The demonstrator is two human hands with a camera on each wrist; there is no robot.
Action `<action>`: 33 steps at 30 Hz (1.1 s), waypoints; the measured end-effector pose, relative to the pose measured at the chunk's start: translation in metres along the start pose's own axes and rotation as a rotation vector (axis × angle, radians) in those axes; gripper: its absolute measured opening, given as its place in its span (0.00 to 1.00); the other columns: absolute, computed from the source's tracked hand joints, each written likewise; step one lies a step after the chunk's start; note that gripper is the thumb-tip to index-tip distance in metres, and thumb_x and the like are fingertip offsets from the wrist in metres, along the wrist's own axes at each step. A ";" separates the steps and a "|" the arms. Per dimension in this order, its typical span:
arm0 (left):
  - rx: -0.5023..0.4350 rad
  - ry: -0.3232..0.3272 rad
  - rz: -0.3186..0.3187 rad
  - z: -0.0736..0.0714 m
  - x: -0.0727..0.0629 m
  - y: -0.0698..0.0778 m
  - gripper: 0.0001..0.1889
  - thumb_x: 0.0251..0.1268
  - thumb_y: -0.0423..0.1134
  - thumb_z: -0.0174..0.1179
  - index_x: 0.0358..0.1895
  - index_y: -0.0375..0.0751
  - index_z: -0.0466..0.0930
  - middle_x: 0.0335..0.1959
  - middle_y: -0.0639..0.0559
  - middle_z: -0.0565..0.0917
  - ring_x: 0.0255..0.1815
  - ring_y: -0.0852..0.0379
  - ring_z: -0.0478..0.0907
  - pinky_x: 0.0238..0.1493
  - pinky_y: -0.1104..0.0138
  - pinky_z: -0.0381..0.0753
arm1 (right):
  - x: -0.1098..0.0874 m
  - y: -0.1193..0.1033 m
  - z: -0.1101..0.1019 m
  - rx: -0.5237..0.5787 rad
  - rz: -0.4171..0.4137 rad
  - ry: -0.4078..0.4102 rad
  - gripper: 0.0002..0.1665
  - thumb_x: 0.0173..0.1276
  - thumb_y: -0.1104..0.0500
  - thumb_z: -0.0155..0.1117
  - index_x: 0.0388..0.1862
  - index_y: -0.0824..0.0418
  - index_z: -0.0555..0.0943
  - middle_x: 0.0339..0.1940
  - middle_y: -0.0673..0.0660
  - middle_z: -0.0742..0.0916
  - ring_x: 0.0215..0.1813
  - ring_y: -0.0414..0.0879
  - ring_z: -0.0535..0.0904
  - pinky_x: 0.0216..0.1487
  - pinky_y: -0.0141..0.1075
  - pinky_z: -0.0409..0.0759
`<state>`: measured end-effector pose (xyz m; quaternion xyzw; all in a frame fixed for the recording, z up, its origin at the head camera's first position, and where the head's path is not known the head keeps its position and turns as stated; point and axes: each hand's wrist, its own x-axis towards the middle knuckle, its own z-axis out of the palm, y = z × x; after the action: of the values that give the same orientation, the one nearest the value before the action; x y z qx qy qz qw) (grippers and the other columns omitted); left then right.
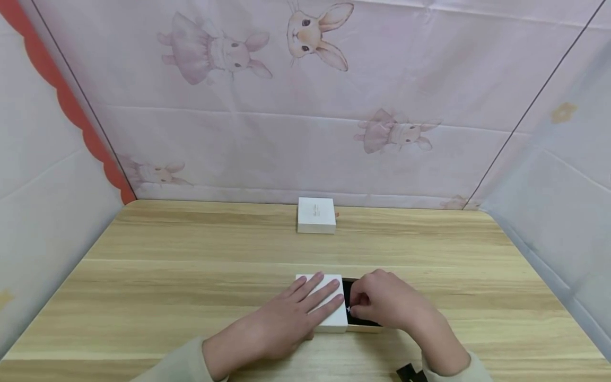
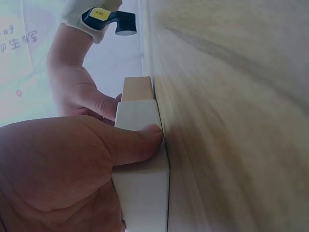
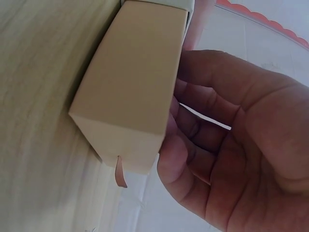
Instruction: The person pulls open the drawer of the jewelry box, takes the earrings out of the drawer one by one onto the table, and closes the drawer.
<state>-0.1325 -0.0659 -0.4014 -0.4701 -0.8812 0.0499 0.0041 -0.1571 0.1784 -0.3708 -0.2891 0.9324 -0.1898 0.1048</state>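
My left hand (image 1: 291, 315) lies over the white box sleeve (image 2: 142, 193), its spread, straight fingers across the top. The left thumb presses along the near side wall in the left wrist view. From the sleeve's right end the tan drawer (image 3: 130, 67) stands partly pulled out, lined in black, with a ribbon tab (image 3: 120, 172) on its end. My right hand (image 1: 384, 297) reaches into the drawer, fingers curled and thumb near the index finger, pinching at a tiny bright silver piece (image 1: 349, 309). Its fingertips are partly hidden behind the drawer wall in the right wrist view.
A second white box (image 1: 316, 215) with faint lettering and a small reddish tab sits at the back of the wooden table (image 1: 191, 265). The right wrist carries a black strap piece (image 1: 411, 373). Fabric walls (image 1: 305, 159) with rabbit prints stand behind and at both sides.
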 end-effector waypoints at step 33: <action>0.019 0.025 0.020 0.001 0.000 -0.001 0.38 0.75 0.47 0.54 0.82 0.51 0.46 0.83 0.49 0.45 0.82 0.43 0.45 0.77 0.51 0.57 | 0.004 -0.003 0.007 -0.041 0.003 0.061 0.14 0.54 0.66 0.71 0.20 0.47 0.79 0.16 0.39 0.75 0.22 0.32 0.68 0.25 0.29 0.70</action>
<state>-0.1335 -0.0666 -0.4021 -0.4795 -0.8758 0.0524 0.0191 -0.1569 0.1722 -0.3761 -0.2837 0.9394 -0.1792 0.0707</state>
